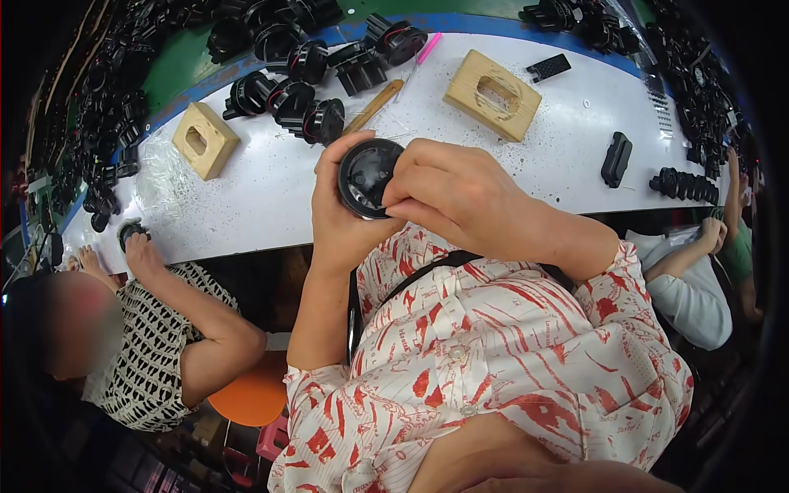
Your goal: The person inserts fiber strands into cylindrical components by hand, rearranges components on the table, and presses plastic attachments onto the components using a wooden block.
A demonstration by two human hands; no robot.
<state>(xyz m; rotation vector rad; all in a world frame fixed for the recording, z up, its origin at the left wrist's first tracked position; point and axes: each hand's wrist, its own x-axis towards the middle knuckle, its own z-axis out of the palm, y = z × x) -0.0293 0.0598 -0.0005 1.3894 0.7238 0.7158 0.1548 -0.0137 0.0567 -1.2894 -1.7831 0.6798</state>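
Note:
A round black part with a raised rim (362, 177) is held over the table's front edge. My left hand (335, 209) wraps round its left side and underside. From the right, my right hand (452, 193) has its fingers bent and pressed together on the part's right side, with the fingertips at its inner face. What those fingertips pinch, if anything, is hidden. Just behind the hands lies a wooden-handled tool (374, 105), close to several black round assemblies (322, 121).
Two wooden blocks with oval slots (204, 141) (514, 105) lie on the white table (279, 197). Black parts (616, 159) (685, 186) are at the right, a pink tool (429, 48) at the back. Co-workers sit left (164, 345) and right (690, 287); an orange stool (251, 394) is below.

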